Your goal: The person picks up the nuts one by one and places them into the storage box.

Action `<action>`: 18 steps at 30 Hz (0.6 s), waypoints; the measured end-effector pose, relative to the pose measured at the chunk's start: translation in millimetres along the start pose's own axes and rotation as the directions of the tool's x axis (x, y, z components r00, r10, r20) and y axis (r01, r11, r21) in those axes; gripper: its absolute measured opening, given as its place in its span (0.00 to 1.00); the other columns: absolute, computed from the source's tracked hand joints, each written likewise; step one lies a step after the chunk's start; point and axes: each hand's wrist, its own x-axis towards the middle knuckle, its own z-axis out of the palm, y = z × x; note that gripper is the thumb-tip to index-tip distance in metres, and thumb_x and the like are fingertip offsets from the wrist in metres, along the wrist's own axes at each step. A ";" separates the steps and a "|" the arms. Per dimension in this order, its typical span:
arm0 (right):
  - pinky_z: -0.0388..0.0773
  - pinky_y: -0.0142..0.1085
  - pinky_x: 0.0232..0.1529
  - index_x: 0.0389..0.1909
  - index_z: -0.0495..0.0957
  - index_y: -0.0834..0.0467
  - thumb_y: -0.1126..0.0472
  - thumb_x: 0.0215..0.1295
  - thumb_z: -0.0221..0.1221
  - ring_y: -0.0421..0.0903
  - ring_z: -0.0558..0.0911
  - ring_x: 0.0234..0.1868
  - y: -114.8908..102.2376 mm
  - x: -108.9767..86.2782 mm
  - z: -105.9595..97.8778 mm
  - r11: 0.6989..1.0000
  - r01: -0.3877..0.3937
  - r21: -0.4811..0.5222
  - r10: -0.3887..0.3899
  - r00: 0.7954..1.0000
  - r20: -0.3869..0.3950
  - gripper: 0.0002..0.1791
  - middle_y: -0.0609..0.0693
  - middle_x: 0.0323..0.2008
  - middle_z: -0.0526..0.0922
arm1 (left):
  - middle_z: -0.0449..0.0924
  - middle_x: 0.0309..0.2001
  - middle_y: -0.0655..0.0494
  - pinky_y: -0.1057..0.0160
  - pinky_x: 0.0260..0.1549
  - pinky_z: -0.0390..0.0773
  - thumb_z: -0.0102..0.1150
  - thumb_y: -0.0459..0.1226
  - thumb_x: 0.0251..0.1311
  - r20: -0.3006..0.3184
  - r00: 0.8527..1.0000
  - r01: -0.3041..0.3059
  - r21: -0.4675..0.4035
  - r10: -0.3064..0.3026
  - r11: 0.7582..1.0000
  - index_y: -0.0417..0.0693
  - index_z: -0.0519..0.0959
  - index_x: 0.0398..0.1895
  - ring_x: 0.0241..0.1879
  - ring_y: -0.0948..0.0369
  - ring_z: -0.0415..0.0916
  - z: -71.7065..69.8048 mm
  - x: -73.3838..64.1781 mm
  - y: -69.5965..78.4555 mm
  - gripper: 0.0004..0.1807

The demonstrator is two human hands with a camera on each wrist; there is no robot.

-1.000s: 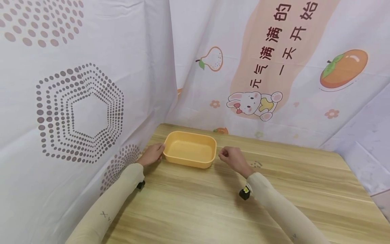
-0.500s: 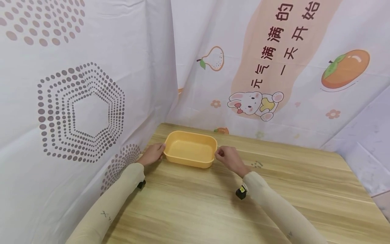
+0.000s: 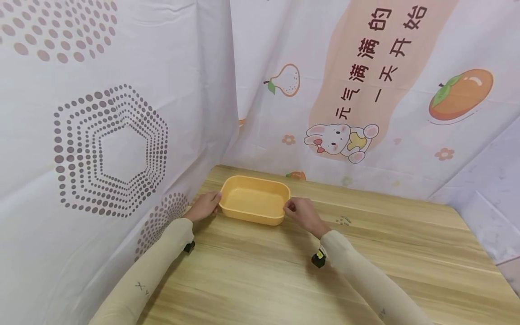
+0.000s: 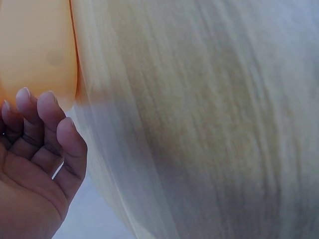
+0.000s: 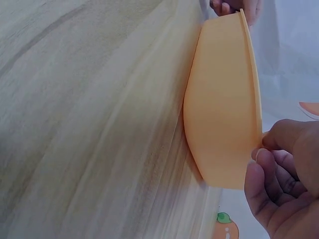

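A yellow-orange plastic basin [image 3: 252, 216], oblong with rounded corners, sits on the wooden table by the back curtain, and no objects show inside it. My left hand [image 3: 204, 206] grips its left end by the rim; in the left wrist view the curled fingers [image 4: 51, 112] lie against the outer wall, with the thumb out of sight. At the opposite end, my right hand [image 3: 304, 213] pinches the rim between thumb and forefinger. The right wrist view shows that pinch [image 5: 269, 142] from the side, the other fingers curled below the rim.
Wood-grain table [image 3: 252, 271] stretches in front of the basin and to the right. A patterned white curtain [image 3: 113, 153] hangs close on the left, and a printed curtain [image 3: 260, 122] hangs behind. Small grey marks [image 3: 343, 220] show on the tabletop right of my right hand.
My right hand has moved left from beside the basin and now pinches its right rim. The left hand keeps its hold at the left end; the basin stays about where it was.
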 end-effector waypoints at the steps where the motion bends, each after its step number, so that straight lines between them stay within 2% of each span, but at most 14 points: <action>1: 0.83 0.37 0.37 0.33 0.86 0.59 0.65 0.68 0.65 0.39 0.83 0.32 0.1 -0.2 0.5 1.000 0.003 -0.001 -0.003 1.000 -0.004 0.04 0.47 0.29 0.86 | 0.74 0.24 0.52 0.64 0.22 0.73 0.37 0.46 0.84 0.002 1.000 -0.002 -0.002 0.002 1.000 0.42 0.75 0.38 0.21 0.59 0.70 0.2 0.0 -0.1 0.21; 9: 0.82 0.36 0.35 0.32 0.85 0.60 0.66 0.67 0.65 0.38 0.82 0.30 -0.1 -0.7 1.4 1.000 0.004 -0.004 -0.004 1.000 -0.024 0.04 0.47 0.28 0.86 | 0.74 0.24 0.52 0.63 0.22 0.72 0.37 0.46 0.84 0.000 1.000 0.003 0.003 -0.003 1.000 0.43 0.74 0.37 0.21 0.59 0.70 1.3 0.1 -0.9 0.21; 18: 0.78 0.33 0.30 0.33 0.82 0.59 0.64 0.68 0.65 0.39 0.78 0.27 -1.5 -0.9 0.7 0.998 -0.062 0.008 0.062 0.998 -0.002 0.03 0.46 0.27 0.83 | 0.74 0.24 0.52 0.63 0.22 0.72 0.37 0.46 0.84 0.002 1.000 -0.001 0.016 0.001 1.000 0.43 0.74 0.36 0.20 0.58 0.70 0.6 -0.2 -0.3 0.22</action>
